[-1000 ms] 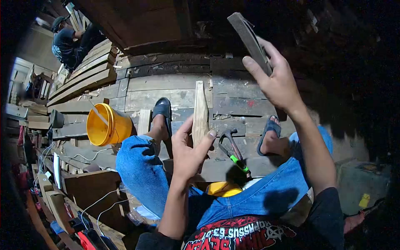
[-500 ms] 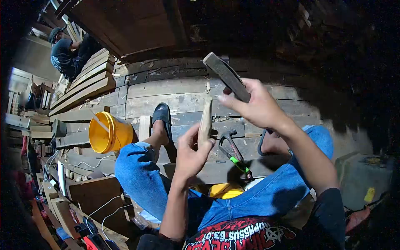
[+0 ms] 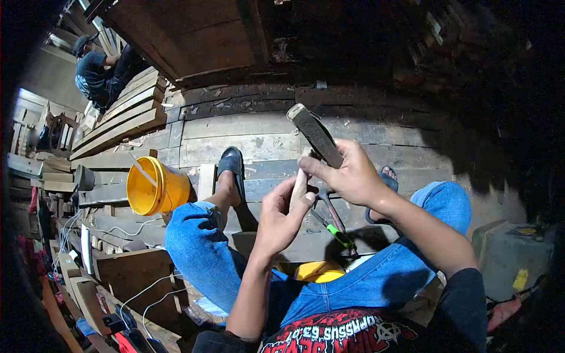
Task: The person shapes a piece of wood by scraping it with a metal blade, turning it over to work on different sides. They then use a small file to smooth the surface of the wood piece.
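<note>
My left hand (image 3: 281, 219) is closed round a short pale piece of wood (image 3: 299, 191), which stands nearly upright between thumb and fingers. My right hand (image 3: 356, 179) grips a dark, thick wooden block (image 3: 316, 136) that slants up to the left and has a lighter end. The right thumb reaches to the top of the pale piece, and the two pieces are close together; whether they touch is unclear. Below the hands, on the planks, lie a hammer (image 3: 335, 215) and a green-handled tool (image 3: 340, 236), partly hidden by my left hand.
A yellow bucket (image 3: 154, 187) stands left on the plank floor (image 3: 235, 127). Stacked boards (image 3: 126, 125) lie at the upper left, where another person (image 3: 94, 73) sits. A grey box (image 3: 511, 256) is at the right. White cables (image 3: 154, 282) run at the lower left.
My right hand has come down and left with the dark block, nearer to the pale piece. My left hand has shifted slightly down and right. The foot at the right shows more.
</note>
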Tool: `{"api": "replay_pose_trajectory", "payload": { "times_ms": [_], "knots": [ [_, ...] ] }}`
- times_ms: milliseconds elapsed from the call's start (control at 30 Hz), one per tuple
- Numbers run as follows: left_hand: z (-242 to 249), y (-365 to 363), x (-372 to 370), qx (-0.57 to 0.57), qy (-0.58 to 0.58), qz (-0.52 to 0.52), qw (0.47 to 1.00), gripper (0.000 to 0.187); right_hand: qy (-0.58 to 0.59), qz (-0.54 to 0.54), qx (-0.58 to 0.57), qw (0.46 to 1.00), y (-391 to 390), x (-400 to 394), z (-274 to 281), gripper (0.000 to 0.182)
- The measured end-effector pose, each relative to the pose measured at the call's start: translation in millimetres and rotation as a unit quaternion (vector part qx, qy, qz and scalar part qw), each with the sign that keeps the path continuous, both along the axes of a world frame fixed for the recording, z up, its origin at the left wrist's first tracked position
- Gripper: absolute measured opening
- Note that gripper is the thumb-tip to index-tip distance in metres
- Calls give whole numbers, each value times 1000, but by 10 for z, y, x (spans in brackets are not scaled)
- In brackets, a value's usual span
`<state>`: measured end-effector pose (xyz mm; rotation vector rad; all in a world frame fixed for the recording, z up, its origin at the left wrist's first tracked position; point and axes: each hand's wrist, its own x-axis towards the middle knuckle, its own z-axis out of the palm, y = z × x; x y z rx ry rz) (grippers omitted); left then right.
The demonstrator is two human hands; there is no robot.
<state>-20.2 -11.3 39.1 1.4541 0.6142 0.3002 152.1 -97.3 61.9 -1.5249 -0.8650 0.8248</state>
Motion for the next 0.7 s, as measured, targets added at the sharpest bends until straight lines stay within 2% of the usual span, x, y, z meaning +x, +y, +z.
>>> {"api": "replay_pose_trajectory", "payload": {
  "times_ms": [33,67,167,200,233,300,400,500,533,633,667,700],
  "knots": [
    [8,-14,10,-12,9,10,1000,42,-14,-11,-6,1000,11,-2,-8,30],
    [-50,-29,11,7,-11,9,1000,41,-12,-23,-14,1000,7,2,44,41],
    [-37,-60,34,-65,-50,4,997,39,17,-76,13,997,68,70,-229,46],
    [-34,-61,36,-70,-42,3,997,38,18,-72,-33,997,48,79,-114,49],
    [-33,-72,50,-70,-55,7,996,38,32,-92,-22,995,87,87,-208,49],
    [34,-53,25,-99,-32,-4,995,39,155,-111,-42,981,74,60,-168,44],
    [60,-67,24,-111,-20,9,994,42,267,-95,-44,958,43,114,-20,31],
    [42,-60,9,-98,4,23,995,43,267,-114,-2,957,62,108,-80,28],
    [-16,-68,10,-94,-5,42,995,49,269,-116,-9,956,58,107,-58,27],
    [26,-49,6,-135,-1,74,988,56,229,-47,-53,971,13,81,50,31],
    [87,-64,15,-133,12,80,988,65,182,-28,-62,981,16,72,93,37],
    [95,-60,18,-140,23,86,986,67,181,-15,-39,983,25,36,90,40]
  ]
}}
